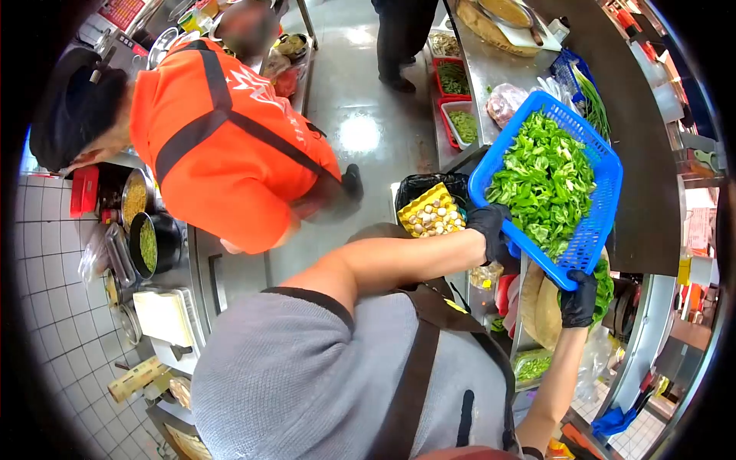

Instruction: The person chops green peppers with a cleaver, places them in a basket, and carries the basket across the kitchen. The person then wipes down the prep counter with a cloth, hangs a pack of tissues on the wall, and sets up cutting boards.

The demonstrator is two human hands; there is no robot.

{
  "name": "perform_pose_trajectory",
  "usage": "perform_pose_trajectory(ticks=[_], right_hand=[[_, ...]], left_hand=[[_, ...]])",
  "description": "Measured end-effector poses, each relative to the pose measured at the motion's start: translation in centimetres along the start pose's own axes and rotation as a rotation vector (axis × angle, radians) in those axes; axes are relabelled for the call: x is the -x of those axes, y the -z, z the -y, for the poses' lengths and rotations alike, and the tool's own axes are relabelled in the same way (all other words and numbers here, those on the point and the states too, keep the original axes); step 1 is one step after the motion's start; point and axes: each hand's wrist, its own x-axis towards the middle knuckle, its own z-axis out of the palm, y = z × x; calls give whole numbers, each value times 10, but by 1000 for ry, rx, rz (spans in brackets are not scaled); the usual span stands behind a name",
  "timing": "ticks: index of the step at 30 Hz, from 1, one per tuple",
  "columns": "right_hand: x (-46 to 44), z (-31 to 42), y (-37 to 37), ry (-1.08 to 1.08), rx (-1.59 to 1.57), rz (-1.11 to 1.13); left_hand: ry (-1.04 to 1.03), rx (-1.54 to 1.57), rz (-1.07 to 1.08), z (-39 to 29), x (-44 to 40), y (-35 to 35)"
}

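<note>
A blue plastic basket [613,172] with perforated walls is tilted in front of me, full of cut green leafy vegetables [543,180]. My left hand [491,228], in a black glove, is closed on the basket's near left corner. My right hand [579,300], gloved in black too, is closed on the rim at the near end. Under and beside the right hand, a round wooden chopping board [541,307] shows in part, with more greens [602,295] at its edge. The thumbs and some fingers are hidden.
A co-worker in an orange top [230,138] bends over pots [153,244] at the left. Below my left forearm stands a black-lined bin [418,184] holding a yellow carton [429,211] with pale round pieces. Beyond the basket, a steel counter [491,65] carries another board [491,27].
</note>
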Motion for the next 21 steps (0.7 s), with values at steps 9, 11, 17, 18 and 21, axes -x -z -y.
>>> perform_pose_trajectory(ticks=[9, 11, 17, 18, 21], right_hand=[[-59, -4, -12, -30, 116, 116], [-54, 5, -62, -17, 148, 140], [-108, 21, -159, -9, 284, 256], [-124, 19, -176, -22, 323, 280], [-168, 0, -236, -52, 288, 317]], left_hand=[[-141, 155, -78, -22, -15, 8], [-159, 206, -75, -39, -30, 27], [-146, 278, 34, -110, -72, 49], [-155, 304, 35, -127, -85, 54], [-148, 360, 36, -188, -135, 72]])
